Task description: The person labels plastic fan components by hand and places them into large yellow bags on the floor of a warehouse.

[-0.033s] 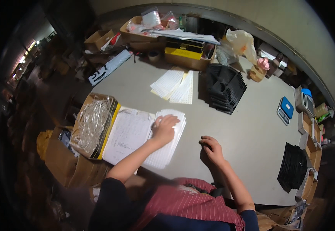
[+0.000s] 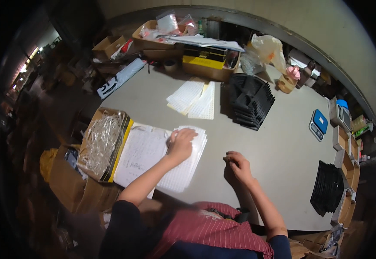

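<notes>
My left hand (image 2: 182, 145) lies palm down with its fingers stretched out on a stack of white printed sheets (image 2: 183, 172). Left of the stack, partly under my left forearm, is an open notebook (image 2: 140, 149) with handwriting on its page. Over the table (image 2: 216, 185), to the right of the sheets, hovers my right hand (image 2: 240, 168). Its fingers are curled in toward the thumb; anything between the fingertips is too small to make out. Beyond the stack lie several loose label sheets (image 2: 192, 98), white with yellowish edges.
A carton of clear plastic strips (image 2: 99, 142) stands at the left edge. Black plastic trays (image 2: 252, 101) are stacked at the back, with another black stack (image 2: 327, 188) at right. A blue-topped scale (image 2: 319, 124) and small cardboard boxes (image 2: 348, 166) line the right side.
</notes>
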